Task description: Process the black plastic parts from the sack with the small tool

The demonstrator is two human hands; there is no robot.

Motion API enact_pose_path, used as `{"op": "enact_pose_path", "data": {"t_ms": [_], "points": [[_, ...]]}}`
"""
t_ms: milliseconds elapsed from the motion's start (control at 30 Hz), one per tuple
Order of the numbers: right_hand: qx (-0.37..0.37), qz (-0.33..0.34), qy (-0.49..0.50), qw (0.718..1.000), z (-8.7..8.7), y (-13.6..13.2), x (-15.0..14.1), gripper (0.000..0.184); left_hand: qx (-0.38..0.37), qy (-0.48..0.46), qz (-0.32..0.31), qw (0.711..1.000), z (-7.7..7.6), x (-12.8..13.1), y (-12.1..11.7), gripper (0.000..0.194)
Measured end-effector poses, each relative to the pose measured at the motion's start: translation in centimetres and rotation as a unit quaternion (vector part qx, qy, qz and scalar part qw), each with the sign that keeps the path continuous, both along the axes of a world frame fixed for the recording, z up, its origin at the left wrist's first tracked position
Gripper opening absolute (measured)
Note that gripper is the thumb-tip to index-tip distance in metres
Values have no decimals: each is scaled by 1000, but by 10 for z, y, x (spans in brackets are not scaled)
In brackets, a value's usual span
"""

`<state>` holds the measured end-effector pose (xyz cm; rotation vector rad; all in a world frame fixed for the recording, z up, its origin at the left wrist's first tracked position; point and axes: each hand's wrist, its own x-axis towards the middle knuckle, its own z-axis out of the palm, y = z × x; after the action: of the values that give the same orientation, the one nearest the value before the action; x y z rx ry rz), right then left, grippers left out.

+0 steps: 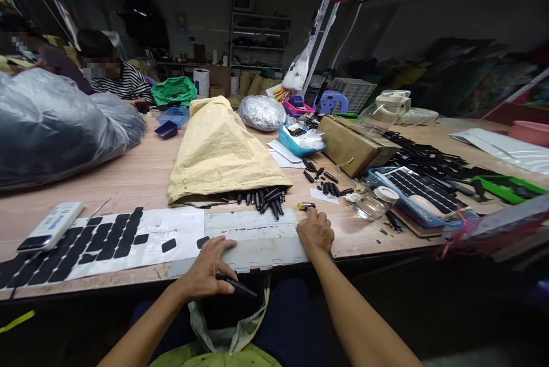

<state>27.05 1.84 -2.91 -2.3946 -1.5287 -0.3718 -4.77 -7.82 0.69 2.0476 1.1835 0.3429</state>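
My left hand (210,268) rests at the table's near edge on a grey metal plate (253,235), its fingers closed round a thin black rod-like part (238,285). My right hand (315,231) lies on the plate's right end, fingers curled around a small tool with a yellow and green tip (305,206). Just beyond the plate lies a heap of black pen-shaped parts (266,198) spilling from a yellow woven sack (221,150).
A white sheet with rows of black pads (107,236) and a white device (51,225) lie at left. A big grey plastic bag (55,127) fills the far left, two people behind it. A cardboard box (355,147), blue tray with solar panel (416,190) and black strips stand right.
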Motion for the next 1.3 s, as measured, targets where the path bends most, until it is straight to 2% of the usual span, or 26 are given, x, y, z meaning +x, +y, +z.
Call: {"op": "enact_pose_path", "data": {"t_ms": [133,233,333,433,500,567,700,833,1000,1167,1300], "points": [[2,3,0,1000,-1,0,0,36,54,48,4,997,-7,6,-25,31],[8,6,-3,1000,-2,0,1,36,82,5,36,996,-6,7,-14,34],[13,9,-4,1000,-3,0,1,36,148,-27,131,980,-1,3,24,27],[13,9,-1,1000,-2,0,1,37,216,33,213,952,5,-3,75,32],[11,8,3,1000,-1,0,0,37,228,109,226,941,10,-4,105,35],[8,9,3,1000,0,0,0,36,225,181,214,933,14,-4,126,38],[8,11,-3,1000,-1,1,1,36,197,272,183,924,19,-1,145,26],[2,10,0,1000,-2,1,2,36,183,285,200,920,22,0,142,17],[1,12,5,1000,-2,1,1,37,202,187,172,946,23,18,113,21],[-6,14,11,1000,1,-1,0,36,166,149,114,968,12,50,83,19],[-8,14,15,1000,4,-2,-1,35,147,105,143,973,1,49,73,22]]}}
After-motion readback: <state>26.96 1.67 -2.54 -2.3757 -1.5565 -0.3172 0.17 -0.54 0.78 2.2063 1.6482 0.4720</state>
